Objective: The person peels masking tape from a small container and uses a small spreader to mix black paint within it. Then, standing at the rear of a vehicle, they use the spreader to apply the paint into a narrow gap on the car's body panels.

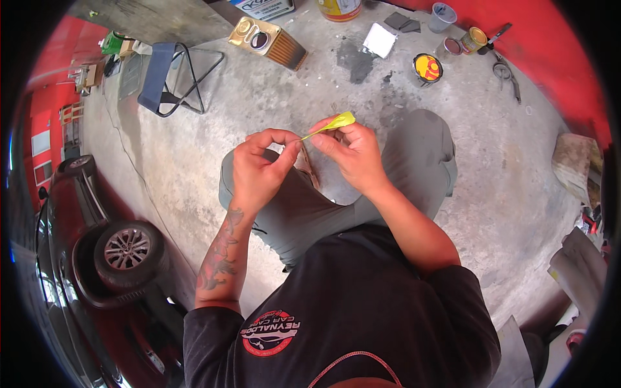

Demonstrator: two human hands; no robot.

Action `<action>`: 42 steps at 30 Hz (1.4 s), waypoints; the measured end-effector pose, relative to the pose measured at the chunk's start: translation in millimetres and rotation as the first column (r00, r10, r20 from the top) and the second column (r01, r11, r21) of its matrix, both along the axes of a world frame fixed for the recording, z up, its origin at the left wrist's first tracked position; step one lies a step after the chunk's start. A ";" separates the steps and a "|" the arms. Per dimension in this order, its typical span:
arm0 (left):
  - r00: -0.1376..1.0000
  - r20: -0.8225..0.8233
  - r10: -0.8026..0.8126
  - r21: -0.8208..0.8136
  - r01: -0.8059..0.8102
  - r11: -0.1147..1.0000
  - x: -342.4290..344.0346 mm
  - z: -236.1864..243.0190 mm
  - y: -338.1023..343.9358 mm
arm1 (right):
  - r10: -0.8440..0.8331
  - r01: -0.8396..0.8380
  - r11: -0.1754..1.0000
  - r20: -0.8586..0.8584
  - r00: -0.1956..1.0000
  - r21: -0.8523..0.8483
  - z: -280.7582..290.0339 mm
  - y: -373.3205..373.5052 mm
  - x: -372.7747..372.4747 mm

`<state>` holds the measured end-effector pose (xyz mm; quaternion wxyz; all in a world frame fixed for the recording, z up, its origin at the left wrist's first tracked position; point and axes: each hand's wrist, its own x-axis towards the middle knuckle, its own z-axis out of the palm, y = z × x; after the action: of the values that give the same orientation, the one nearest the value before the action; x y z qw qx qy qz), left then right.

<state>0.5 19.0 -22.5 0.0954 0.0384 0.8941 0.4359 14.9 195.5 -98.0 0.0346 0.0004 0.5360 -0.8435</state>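
Note:
Between my hands, above my knees, stretches a bright yellow-green, thin flexible strip. It flares wide near my right hand and narrows to a thin tail toward my left. My left hand pinches the thin tail between thumb and fingertips. The wider part is gripped by my right hand, with the thumb below it and the fingers partly hidden behind. What the strip is made of I cannot make out.
Ahead on the concrete floor stand a rectangular metal tin, a folding stool, a clear plastic cup and a small can. A round yellow-and-red lid and pliers lie right. A dark car occupies the left.

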 end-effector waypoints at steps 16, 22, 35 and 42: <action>0.951 -0.308 0.033 -0.118 -0.073 0.990 -179.0 -125.1 -110.0 | -0.174 0.164 0.983 0.136 0.975 0.079 -13.8 8.2 3.7; 0.917 -0.392 -0.079 -0.290 -0.041 0.956 -255.1 -180.4 -118.2 | -0.361 0.321 0.921 0.170 0.917 0.223 -32.1 45.2 25.4; 0.940 -0.337 -0.055 -0.417 -0.097 0.904 -291.1 -199.6 -113.3 | -0.417 0.341 0.891 0.245 0.875 0.299 -38.0 38.5 18.0; 0.954 -0.289 -0.082 -0.426 -0.052 0.903 -294.3 -205.1 -107.4 | -0.392 0.307 0.888 0.215 0.895 0.343 -25.8 36.0 5.5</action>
<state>-293.8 -88.4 -227.5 -0.0318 0.0890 0.9716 0.2170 20.4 231.4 -123.8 -0.0449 0.2214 0.6384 -0.7358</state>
